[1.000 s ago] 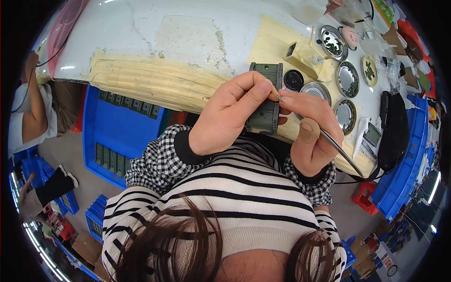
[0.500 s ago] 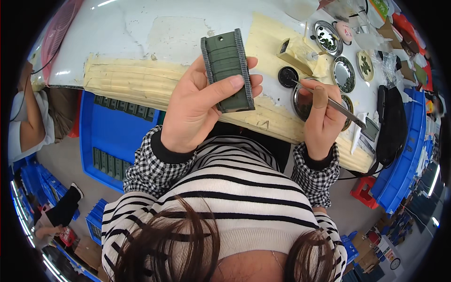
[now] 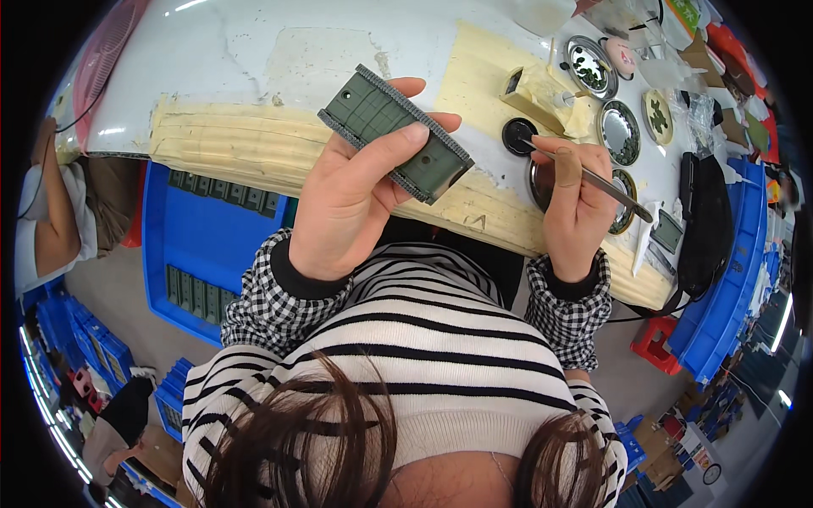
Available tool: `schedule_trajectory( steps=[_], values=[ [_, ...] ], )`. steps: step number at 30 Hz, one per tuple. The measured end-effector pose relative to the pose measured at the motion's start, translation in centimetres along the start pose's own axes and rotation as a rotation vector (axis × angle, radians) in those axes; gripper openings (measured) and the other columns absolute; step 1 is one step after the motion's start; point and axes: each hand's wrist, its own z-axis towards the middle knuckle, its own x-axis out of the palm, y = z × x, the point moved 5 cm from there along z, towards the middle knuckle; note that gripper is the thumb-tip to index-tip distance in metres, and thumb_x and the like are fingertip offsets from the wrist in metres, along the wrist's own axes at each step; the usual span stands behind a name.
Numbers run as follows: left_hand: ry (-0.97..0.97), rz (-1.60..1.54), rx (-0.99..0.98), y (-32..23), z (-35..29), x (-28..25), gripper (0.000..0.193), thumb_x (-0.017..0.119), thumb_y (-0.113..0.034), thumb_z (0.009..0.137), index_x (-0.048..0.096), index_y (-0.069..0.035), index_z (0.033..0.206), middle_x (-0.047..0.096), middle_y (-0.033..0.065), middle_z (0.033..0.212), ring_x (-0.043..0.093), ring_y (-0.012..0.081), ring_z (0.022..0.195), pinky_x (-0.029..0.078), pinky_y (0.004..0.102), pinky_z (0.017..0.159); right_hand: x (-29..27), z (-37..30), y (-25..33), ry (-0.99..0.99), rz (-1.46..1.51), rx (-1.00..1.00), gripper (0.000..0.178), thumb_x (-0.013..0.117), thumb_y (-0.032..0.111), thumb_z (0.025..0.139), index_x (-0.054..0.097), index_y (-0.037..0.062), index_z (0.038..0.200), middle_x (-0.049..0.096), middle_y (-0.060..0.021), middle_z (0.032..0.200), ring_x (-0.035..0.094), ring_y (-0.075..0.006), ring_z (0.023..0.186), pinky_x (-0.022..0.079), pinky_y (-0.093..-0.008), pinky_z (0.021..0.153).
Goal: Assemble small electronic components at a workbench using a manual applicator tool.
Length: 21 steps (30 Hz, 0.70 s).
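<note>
My left hand grips a dark green model tank hull with grey tracks along both long sides. The thumb presses on its face and the fingers wrap behind it; the hull is tilted, its upper end toward the left. In my right hand is a pair of metal tweezers, held like a pen. Their tips reach a small round black dish on the table. Whether the tips pinch anything is too small to tell. A dark-filled round dish is partly hidden behind my right hand.
Round metal dishes, one holding small green parts, stand at the right beside a cream dish. A yellow-wrapped block lies nearby. Left below the table edge is a blue tray with rows of green hulls. A person sits far left.
The tank hull has turned counterclockwise in my left hand, its upper end swinging left. The tweezers have shifted slightly left, with their tips over the black dish.
</note>
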Motion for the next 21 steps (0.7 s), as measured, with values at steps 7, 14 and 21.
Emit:
schedule_trajectory(
  steps=[7, 14, 21],
  values=[
    [-0.003, -0.126, -0.059, 1.1, 0.4, -0.4, 0.042, 0.061, -0.009, 0.095, 0.044, -0.001, 0.132, 0.062, 0.0204, 0.122, 0.066, 0.0214, 0.105, 0.059, 0.0316, 0.086, -1.5, -0.6, 4.0, -0.003, 0.195, -0.181, 0.030, 0.046, 0.017, 0.103, 0.071, 0.0000, 0.097, 0.070, -0.0100, 0.086, 0.060, -0.0260, 0.090, 0.047, -0.0376, 0.083],
    [0.018, -0.173, -0.095, 1.6, 0.7, 0.0, 0.042, 0.063, -0.010, 0.094, 0.044, -0.001, 0.130, 0.062, 0.0190, 0.122, 0.066, 0.0205, 0.105, 0.059, 0.0303, 0.086, 0.2, -1.1, 4.6, 0.058, 0.500, -0.111, 0.025, 0.051, 0.015, 0.101, 0.069, -0.0024, 0.101, 0.072, -0.0165, 0.098, 0.066, -0.0279, 0.094, 0.051, -0.0357, 0.085],
    [-0.006, -0.159, -0.084, 1.7, 0.6, 0.0, 0.045, 0.064, -0.012, 0.093, 0.043, 0.000, 0.131, 0.061, 0.0179, 0.122, 0.065, 0.0200, 0.106, 0.058, 0.0311, 0.088, 0.3, -1.2, 5.1, 0.148, 0.408, -0.109, 0.021, 0.053, 0.010, 0.098, 0.069, -0.0030, 0.103, 0.072, -0.0192, 0.106, 0.067, -0.0248, 0.092, 0.052, -0.0320, 0.083]
  ],
)
